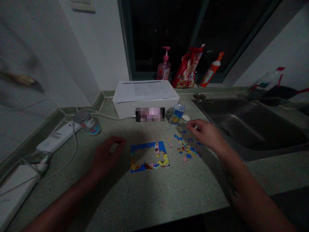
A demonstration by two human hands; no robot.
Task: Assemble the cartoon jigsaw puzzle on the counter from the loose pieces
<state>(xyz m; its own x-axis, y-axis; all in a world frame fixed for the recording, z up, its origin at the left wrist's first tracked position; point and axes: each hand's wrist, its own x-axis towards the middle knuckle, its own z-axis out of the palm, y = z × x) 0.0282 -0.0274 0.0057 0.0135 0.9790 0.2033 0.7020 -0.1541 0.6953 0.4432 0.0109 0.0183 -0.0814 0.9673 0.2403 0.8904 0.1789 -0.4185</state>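
Note:
A partly assembled jigsaw puzzle [162, 146] lies flat on the counter, its colourful cartoon border framing a bare middle. My left hand [106, 154] hovers just left of it, thumb and fingertips brought together, with nothing visible in them. To the right lies a scattered heap of loose puzzle pieces [189, 149]. My right hand [205, 132] is above the upper right of that heap, its thumb and index finger pinched; anything between them is too small to make out. A small clear canister [177, 115] with a blue picture label stands behind the pieces, a round white lid [186, 118] beside it.
Behind the puzzle are a white box [125, 109] with printed paper and a pixelated phone-like object [150, 114]. A lidded jar [88, 124], power strip [58, 137] and cables lie left. A steel sink [253, 129] is right; a pump bottle [164, 69] and red bag [188, 69] stand by the window.

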